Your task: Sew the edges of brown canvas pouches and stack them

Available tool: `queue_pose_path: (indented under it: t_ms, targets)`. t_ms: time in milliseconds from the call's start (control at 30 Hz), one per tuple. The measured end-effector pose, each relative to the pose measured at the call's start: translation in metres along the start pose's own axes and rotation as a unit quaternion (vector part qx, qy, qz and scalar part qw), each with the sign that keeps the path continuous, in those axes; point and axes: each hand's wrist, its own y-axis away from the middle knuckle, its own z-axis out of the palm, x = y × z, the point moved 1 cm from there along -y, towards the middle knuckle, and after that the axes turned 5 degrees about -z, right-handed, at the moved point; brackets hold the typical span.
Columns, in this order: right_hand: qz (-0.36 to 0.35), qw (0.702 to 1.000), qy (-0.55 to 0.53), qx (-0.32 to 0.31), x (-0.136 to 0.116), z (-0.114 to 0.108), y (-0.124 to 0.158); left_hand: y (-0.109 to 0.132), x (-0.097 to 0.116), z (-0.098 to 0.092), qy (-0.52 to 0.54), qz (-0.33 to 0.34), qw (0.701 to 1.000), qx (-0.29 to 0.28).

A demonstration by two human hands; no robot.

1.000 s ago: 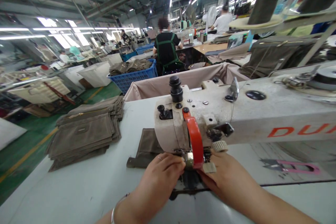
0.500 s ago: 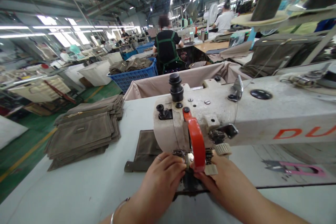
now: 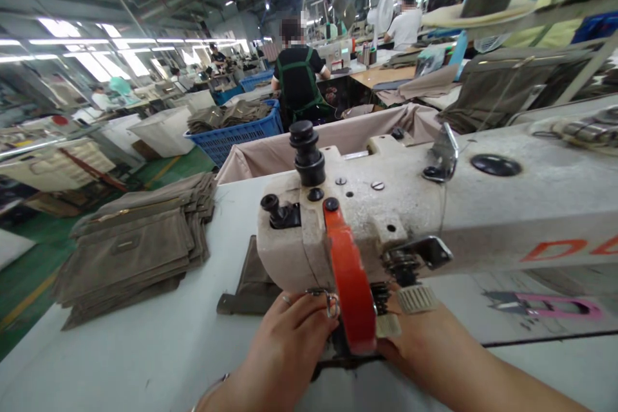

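View closer. Left hand and right hand stay on fabric piece under sewing machine; fingertips hidden, cannot tell grip.

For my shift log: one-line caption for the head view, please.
Left hand and right hand at the head of a white sewing machine, brown fabric piece beneath.

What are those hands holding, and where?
The left hand and right hand rest on the brown fabric piece, at its end under the sewing machine; any grip is hidden.
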Motion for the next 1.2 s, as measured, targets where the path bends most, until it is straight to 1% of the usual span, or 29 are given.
queue_pose_path:
  t_ms: [100,167,233,333,367,433,533,600,667,767,900,1067,1200]
  targets:
    - [0.003,0.999,0.000,-0.047,0.000,0.003,0.002,0.001,-0.002,-0.002,-0.001,0.015,0.999,-0.031]
    - [0.012,0.998,-0.011,-0.055,0.000,0.001,0.004,0.000,-0.002,-0.003,-0.004,0.014,0.999,-0.042]
    - [0.029,0.998,-0.032,-0.036,0.000,-0.003,0.005,-0.001,-0.001,-0.002,-0.007,0.008,0.999,-0.048]
    - [0.096,0.992,-0.075,0.019,-0.002,-0.010,0.005,-0.003,0.002,-0.001,-0.010,0.001,0.999,-0.041]
    - [0.108,0.990,-0.079,0.031,-0.004,-0.012,0.004,-0.004,0.003,-0.001,-0.014,-0.001,0.999,-0.033]
    - [0.094,0.993,-0.067,0.038,-0.007,-0.012,0.000,-0.005,0.004,-0.002,-0.012,-0.012,1.000,-0.017]
    - [0.044,0.997,-0.057,0.038,-0.011,-0.010,-0.003,-0.006,0.001,-0.004,0.048,-0.061,0.997,-0.016]
    - [0.062,0.994,-0.083,0.035,-0.010,-0.008,-0.002,-0.004,-0.002,-0.003,0.090,-0.084,0.992,-0.008]
    - [0.096,0.988,-0.119,0.016,-0.008,-0.006,0.002,-0.002,-0.005,0.001,0.102,-0.090,0.991,0.006]
    - [0.128,0.981,-0.146,-0.021,-0.006,-0.003,0.007,0.000,-0.008,0.010,0.119,-0.086,0.989,-0.006]
    - [0.127,0.983,-0.126,-0.025,-0.004,0.002,0.011,-0.007,-0.007,0.015,0.126,-0.093,0.988,0.005]
    - [0.115,0.989,-0.088,-0.025,0.003,0.010,0.014,-0.016,-0.007,0.007,0.121,-0.097,0.988,0.008]
    - [0.122,0.990,-0.061,-0.035,0.005,0.014,0.012,-0.019,-0.011,0.003,0.107,-0.103,0.989,0.020]
